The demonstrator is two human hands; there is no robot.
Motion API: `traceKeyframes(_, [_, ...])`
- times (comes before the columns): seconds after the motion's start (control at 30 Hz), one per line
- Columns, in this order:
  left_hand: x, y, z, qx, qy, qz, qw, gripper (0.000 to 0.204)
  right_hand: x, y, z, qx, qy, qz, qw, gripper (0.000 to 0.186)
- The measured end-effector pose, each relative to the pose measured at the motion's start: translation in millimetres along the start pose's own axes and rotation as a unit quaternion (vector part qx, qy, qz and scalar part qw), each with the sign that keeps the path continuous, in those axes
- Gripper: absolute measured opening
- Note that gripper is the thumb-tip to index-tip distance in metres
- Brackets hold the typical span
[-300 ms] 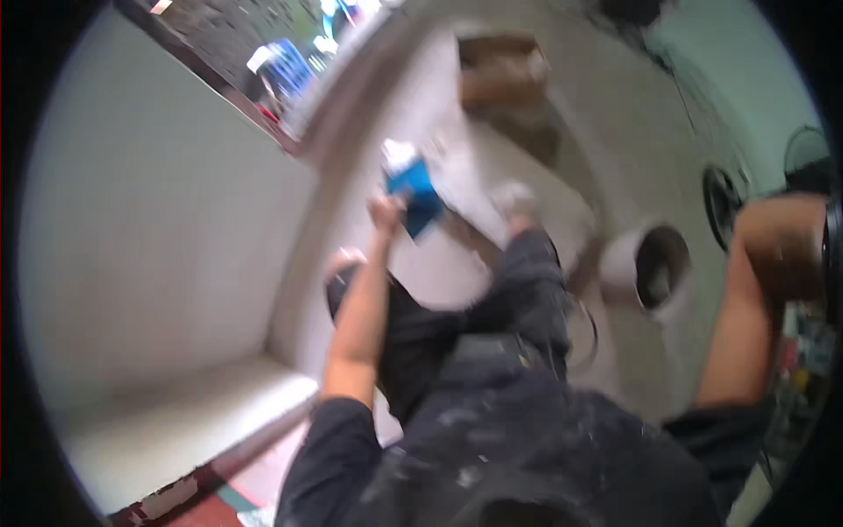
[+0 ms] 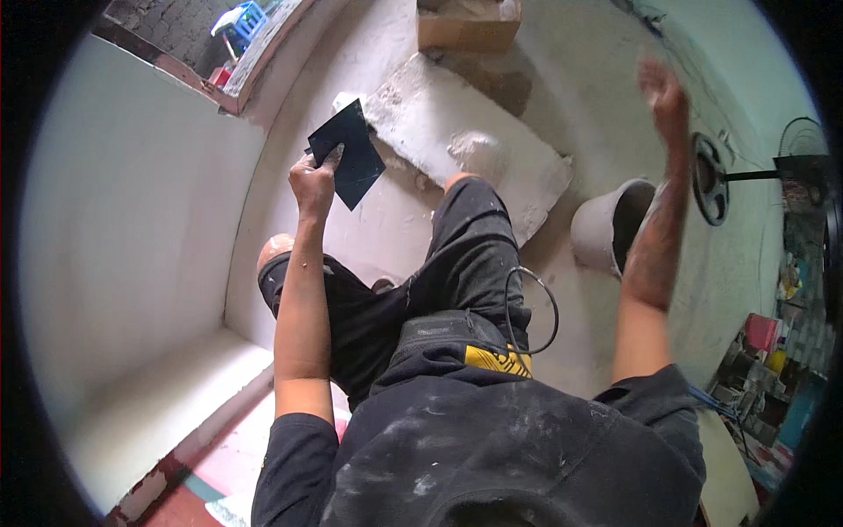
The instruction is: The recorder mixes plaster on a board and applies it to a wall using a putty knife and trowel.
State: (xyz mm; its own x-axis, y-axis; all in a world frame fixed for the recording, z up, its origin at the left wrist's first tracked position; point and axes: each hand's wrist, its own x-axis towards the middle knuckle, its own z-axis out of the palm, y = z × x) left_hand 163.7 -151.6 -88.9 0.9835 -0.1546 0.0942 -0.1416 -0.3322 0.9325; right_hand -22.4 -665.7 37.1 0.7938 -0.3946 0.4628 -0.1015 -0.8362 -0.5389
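My left hand [image 2: 314, 186] is closed on a dark, flat, four-cornered plate [image 2: 353, 167], with the thumb pressed on its face. The plate is tilted and its far side is hidden. Just right of it, a pale, plaster-crusted board [image 2: 430, 101] lies on the floor. A whitish mound [image 2: 479, 151] sits on that board, near my knee. My right hand [image 2: 663, 88] is raised at the far right, well apart from the board. Motion smears its fingers, and I see nothing in it.
A grey bucket [image 2: 599, 233] lies between my right forearm and the board. Beyond the board stands an open cardboard box [image 2: 468, 33]. A black wheel-shaped object [image 2: 709, 180] is at the right. A pale wall [image 2: 149, 211] rises on my left, with a ledge [image 2: 176, 408] below.
My right hand has swung out from near the right edge to above the bucket. My left hand still grips the plate, now showing its dark face. The view has shifted and sharpened.
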Motion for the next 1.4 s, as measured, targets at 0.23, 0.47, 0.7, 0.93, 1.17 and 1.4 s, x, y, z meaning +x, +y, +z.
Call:
traceKeyframes(0.23, [9, -31, -90, 0.321, -0.052, 0.055, 0.944, 0.039, -207, 117, 6, -0.006, -0.034, 0.287, 0.957, 0.023])
traceKeyframes(0.47, [-28, 36, -58, 0.075, -0.006, -0.006, 0.997, 0.02, -265, 73, 32, -0.256, 0.15, 0.244, 0.923, 0.017])
traceKeyframes(0.7, [-60, 141, -55, 0.324, -0.166, 0.042, 0.93, 0.014, -226, 17, 249, 0.031, -0.353, 0.205, 0.912, 0.052])
traceKeyframes(0.93, [-77, 157, -68, 0.358, -0.211, 0.115, 0.902, 0.007, -131, 44, 345, -0.013, -0.452, 0.208, 0.867, 0.054])
traceKeyframes(1.17, [-45, 147, -89, 0.264, -0.167, -0.06, 0.948, 0.008, -101, 54, 374, -0.148, -0.528, 0.122, 0.827, 0.039])
traceKeyframes(1.4, [-43, 142, -100, 0.343, -0.183, -0.082, 0.918, 0.01, -97, 62, 393, -0.149, -0.585, 0.15, 0.783, 0.051])
